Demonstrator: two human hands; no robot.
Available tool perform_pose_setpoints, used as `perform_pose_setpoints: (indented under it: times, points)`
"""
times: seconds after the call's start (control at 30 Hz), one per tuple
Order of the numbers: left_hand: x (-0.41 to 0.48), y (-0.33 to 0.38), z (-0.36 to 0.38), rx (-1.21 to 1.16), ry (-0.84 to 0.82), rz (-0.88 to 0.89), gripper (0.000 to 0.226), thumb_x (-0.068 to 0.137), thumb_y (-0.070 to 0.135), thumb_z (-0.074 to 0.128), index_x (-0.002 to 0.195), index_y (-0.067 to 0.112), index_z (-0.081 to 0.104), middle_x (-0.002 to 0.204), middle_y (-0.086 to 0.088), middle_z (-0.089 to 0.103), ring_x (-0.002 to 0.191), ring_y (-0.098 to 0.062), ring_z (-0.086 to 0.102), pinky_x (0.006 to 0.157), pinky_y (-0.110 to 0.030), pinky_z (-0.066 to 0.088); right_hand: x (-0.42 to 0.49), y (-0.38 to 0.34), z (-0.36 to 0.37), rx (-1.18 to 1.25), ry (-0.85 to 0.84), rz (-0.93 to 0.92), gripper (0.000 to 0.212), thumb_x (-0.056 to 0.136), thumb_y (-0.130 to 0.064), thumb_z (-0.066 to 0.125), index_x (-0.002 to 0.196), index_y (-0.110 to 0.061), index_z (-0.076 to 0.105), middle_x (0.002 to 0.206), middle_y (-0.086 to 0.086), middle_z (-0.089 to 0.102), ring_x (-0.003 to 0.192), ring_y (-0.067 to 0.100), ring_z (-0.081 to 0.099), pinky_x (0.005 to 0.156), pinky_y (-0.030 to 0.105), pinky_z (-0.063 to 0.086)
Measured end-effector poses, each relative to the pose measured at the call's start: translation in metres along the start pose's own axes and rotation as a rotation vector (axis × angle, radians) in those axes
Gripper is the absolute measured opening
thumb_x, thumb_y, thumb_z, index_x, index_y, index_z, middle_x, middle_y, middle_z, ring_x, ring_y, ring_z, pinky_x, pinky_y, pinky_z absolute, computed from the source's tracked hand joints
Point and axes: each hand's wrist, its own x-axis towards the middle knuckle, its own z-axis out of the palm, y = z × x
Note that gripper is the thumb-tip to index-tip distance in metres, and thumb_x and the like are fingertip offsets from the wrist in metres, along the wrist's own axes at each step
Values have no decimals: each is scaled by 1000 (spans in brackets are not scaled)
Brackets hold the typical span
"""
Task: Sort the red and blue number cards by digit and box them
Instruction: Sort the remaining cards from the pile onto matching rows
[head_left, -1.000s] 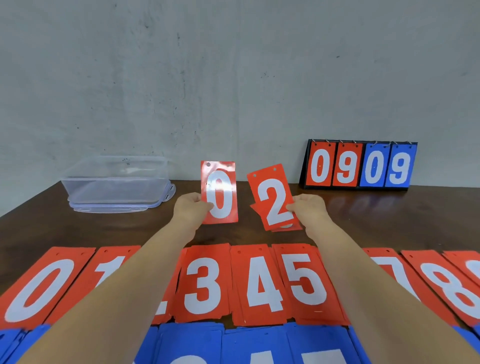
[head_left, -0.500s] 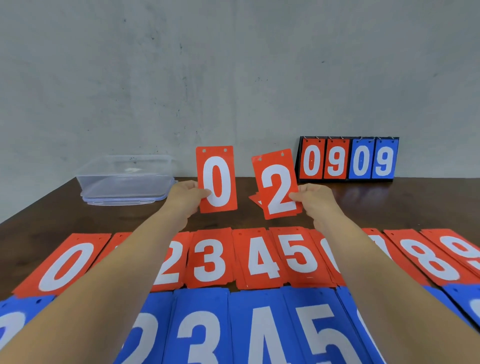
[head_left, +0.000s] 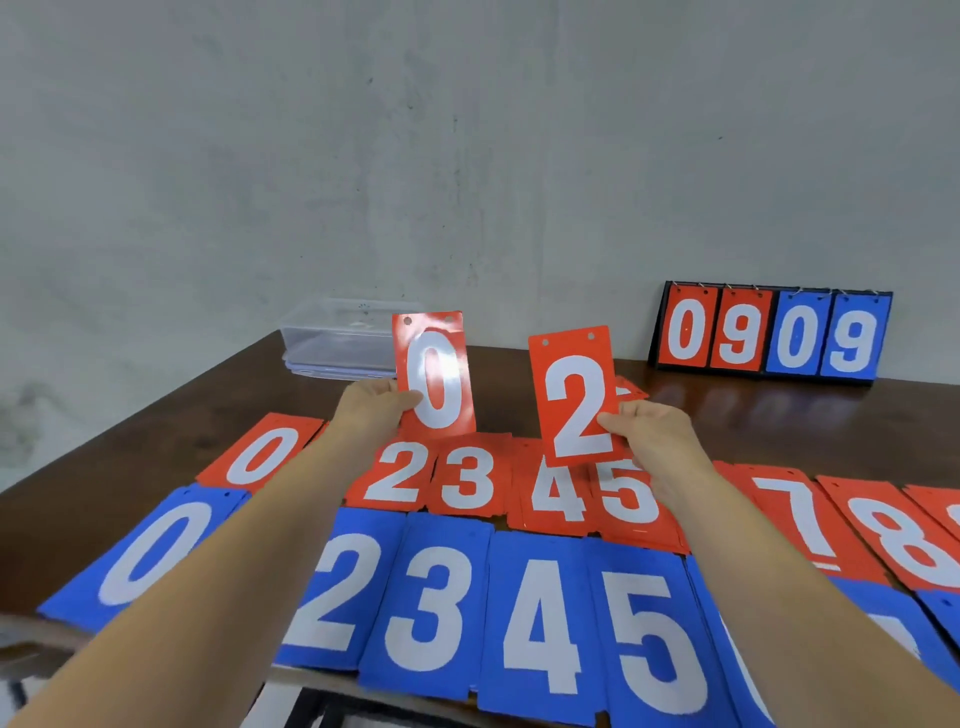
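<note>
Holding two cards upright above the dark wooden table. With the left hand, pinching the red 0 card by its lower left edge, thumb on the printed face, just in front of the clear plastic box at its right end. With the right hand, pinching the red 2 card by its lower right edge, well to the right of the box, with a few loose red cards lying just behind it. Apparently reading digits before laying each card down. Aiming, for a clean job, at the red 0 pile and the red 2 pile, both nearer than the box, with the blue piles nearer again. Lowering each card flat, lining up edges and punched holes, letting go one hand at a time without nudging neighbouring stacks. Boxing seemingly not yet begun.
</note>
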Motion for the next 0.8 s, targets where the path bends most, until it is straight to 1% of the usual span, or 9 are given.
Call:
perform_pose_setpoints:
  times: [0.07,0.13,0.2,0.27,0.33,0.43,0.57,0.73,0.8]
  points:
    - [-10,-6,-18,14,57,15,8,93,15,62,91,10,68,89,-8,72,70,-16,70,60,-27,56,-10,0,6,14,-28,-21,38,91,-24,64,126,-12,57,131,8,59,121,29,55,101,46,44]
    - [-17,-12,-37,37,105,16,11,92,16,63,92,8,69,90,-12,71,71,-21,66,63,-28,53,-21,0,13,34,-59,-33,38,93,-23,62,129,-10,56,132,7,58,124,29,52,101,44,43]
    - [-25,-15,-57,64,130,5,11,92,18,63,88,10,69,86,-14,68,66,-24,56,64,-31,48,-33,2,21,57,-84,-30,34,93,-20,61,125,-9,59,121,6,61,119,27,55,98,40,45]
    - [-27,-19,-77,68,160,-7,10,92,17,63,88,9,68,84,-14,65,68,-24,53,67,-32,47,-43,5,29,71,-100,-29,22,93,-18,61,114,-12,63,110,5,64,104,23,61,89,37,48]
    - [-26,-22,-98,59,191,-12,11,92,15,62,95,6,67,86,-12,66,68,-20,58,66,-29,50,-49,5,38,85,-113,-33,7,92,-18,63,97,-14,65,101,4,65,84,16,61,75,29,48]
    - [-16,-27,-128,87,216,-5,14,92,16,64,100,6,67,100,-13,70,72,-20,63,66,-30,53,-53,1,57,100,-109,-64,10,88,-13,66,79,-16,63,94,6,67,72,13,57,57,24,40]
    - [1,-34,-159,148,206,-10,15,90,18,66,104,11,66,106,-10,70,93,-28,68,84,-42,56,-53,-9,96,99,-100,-58,5,88,-13,68,91,-16,65,98,3,68,78,11,62,59,23,45]
    - [34,-49,-192,196,135,-36,7,88,15,69,94,13,66,103,-12,71,88,-28,69,80,-41,57,-44,-13,152,-1,-54,3,25,85,-10,70,110,-9,67,113,8,67,103,23,63,66,27,51]
    - [48,-55,-202,207,95,-50,12,87,16,69,97,11,67,101,-11,72,85,-26,70,77,-41,58,-40,-13,169,-39,-40,17,31,84,-10,72,115,-9,66,117,8,67,106,24,62,77,33,54]
